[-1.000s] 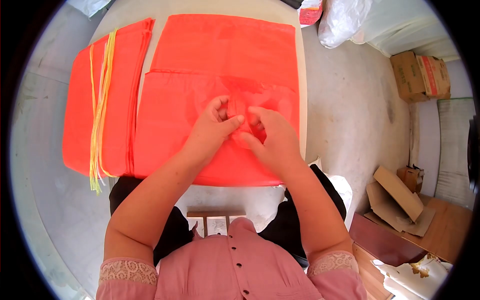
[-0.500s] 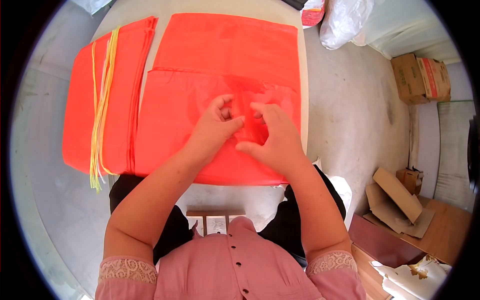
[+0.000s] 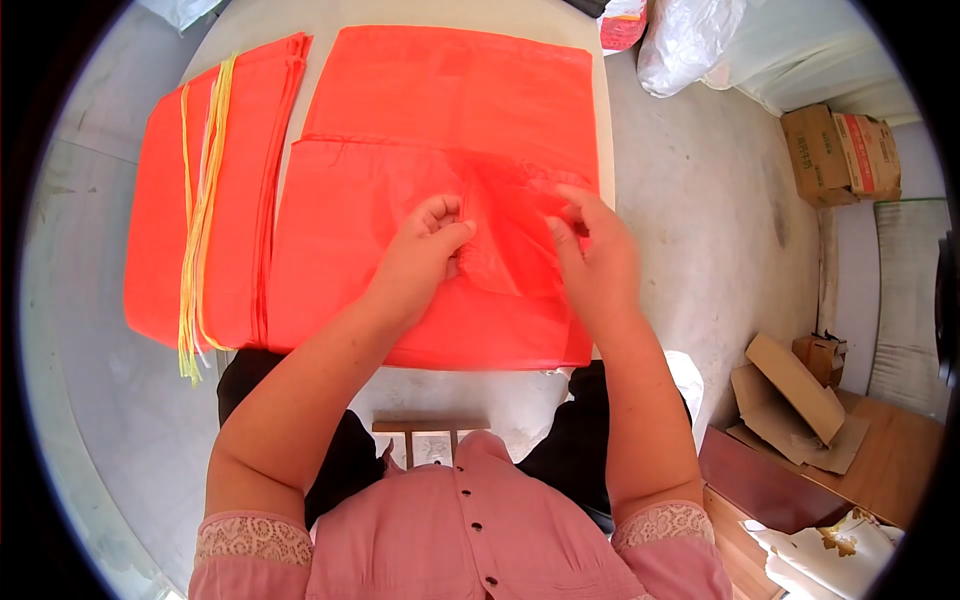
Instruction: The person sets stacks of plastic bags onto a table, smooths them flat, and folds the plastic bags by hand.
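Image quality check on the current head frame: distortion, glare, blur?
Head view: strong fisheye, edges bowed, corners black; red sheets near-saturated, little texture; right hand slightly soft; white bag has bright highlights.

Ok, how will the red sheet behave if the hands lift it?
Likely floppy: the red sheet puckers and folds between the left hand and right hand. Probably light for its size, since it looks thin where it creases. Maybe slippery too, given its smooth, slightly shiny surface.
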The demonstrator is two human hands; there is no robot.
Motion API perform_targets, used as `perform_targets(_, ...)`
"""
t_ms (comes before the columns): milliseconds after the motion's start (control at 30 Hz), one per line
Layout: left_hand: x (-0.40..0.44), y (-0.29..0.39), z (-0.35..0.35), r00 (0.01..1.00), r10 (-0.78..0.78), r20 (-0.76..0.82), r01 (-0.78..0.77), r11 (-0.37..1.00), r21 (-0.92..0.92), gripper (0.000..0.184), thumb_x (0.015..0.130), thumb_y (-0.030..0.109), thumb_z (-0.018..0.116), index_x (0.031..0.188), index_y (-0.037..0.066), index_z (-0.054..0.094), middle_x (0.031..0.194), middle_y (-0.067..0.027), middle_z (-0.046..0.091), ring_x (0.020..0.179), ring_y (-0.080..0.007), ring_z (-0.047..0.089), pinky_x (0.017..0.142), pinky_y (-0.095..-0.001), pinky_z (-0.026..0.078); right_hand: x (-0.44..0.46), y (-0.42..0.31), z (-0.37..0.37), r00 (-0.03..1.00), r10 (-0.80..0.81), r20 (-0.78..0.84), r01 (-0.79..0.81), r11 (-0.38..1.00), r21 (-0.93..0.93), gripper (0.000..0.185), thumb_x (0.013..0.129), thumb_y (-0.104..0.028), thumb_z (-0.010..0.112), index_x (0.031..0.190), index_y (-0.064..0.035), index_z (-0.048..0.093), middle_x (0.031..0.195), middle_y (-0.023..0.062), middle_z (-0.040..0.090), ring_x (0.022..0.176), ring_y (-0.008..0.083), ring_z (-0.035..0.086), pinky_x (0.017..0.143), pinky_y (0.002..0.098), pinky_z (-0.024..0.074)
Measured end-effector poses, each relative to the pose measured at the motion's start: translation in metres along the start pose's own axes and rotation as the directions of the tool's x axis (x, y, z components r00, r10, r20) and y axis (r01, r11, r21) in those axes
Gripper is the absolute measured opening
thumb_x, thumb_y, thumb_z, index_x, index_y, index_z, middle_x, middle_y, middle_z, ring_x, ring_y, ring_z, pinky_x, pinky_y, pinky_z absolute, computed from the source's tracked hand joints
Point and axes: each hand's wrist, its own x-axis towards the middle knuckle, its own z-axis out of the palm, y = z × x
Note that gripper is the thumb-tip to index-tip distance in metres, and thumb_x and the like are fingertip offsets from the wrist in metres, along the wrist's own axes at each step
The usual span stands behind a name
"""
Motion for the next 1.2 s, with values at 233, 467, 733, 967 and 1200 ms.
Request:
perform_targets(233,-0.003,-0.001,0.0,1.0,-0.001,-0.003,0.001,1.0,-0.005,0.009,0.1,0.017,0.065,0.107,0.012,0.063,0.092,0.0061,0.062,0.084,-0.0048,0.058,0.075,-0.0234,0.048,0.004,-0.007,-0.012,0.959,-0.282,-0.008,0.274,0.938,-0.213,0.038,0.09,-0.016,0.078,0.124,-0.004,0.068,0.118,0.0143,0.07,0.112,0.0338,0.065,0.096,0.0432,0.0527)
perform_targets(467,-0.003,-0.001,0.001,0.997,0.055,0.048,-0.056,0.998,0.033,0.007,0.103,0.015,0.067,0.099,0.011,0.062,0.09,0.0047,0.064,0.079,-0.0036,0.058,0.07,-0.021,0.048,-0.009,-0.024,0.012,0.95,-0.252,0.183,0.247,0.968,0.048,0.048,0.083,-0.025,0.084,0.123,-0.0032,0.067,0.12,0.0155,0.069,0.111,0.0356,0.064,0.095,0.045,0.0528)
perform_targets(733,-0.003,0.001,0.004,0.999,0.052,0.014,-0.053,0.997,0.059,0.01,0.103,0.017,0.068,0.098,0.012,0.061,0.088,0.0051,0.062,0.077,-0.0033,0.056,0.069,-0.022,0.048,-0.009,-0.028,0.016,0.981,-0.054,0.185,0.023,0.986,0.168,0.04,0.09,-0.015,0.077,0.126,-0.0004,0.065,0.118,0.0181,0.068,0.102,0.0343,0.069,0.089,0.0434,0.0556)
perform_targets(967,-0.003,0.0,0.002,0.999,0.04,0.019,-0.041,0.997,0.062,0.009,0.103,0.017,0.068,0.098,0.014,0.061,0.089,0.0066,0.062,0.078,-0.0027,0.055,0.07,-0.022,0.046,-0.007,-0.022,0.016,0.978,0.068,0.196,-0.129,0.94,0.315,0.031,0.095,-0.008,0.07,0.125,-0.0017,0.067,0.111,0.0174,0.07,0.099,0.03,0.071,0.087,0.0386,0.0567)
perform_targets(1200,-0.002,-0.002,-0.001,0.996,0.053,0.073,-0.054,0.999,0.007,0.006,0.102,0.011,0.067,0.1,0.012,0.062,0.091,0.004,0.065,0.082,-0.004,0.059,0.072,-0.0217,0.049,-0.006,-0.022,0.013,0.977,-0.006,0.215,-0.042,0.975,0.218,0.046,0.09,-0.019,0.077,0.131,-0.0038,0.063,0.111,0.0158,0.07,0.101,0.0302,0.07,0.088,0.0406,0.0563)
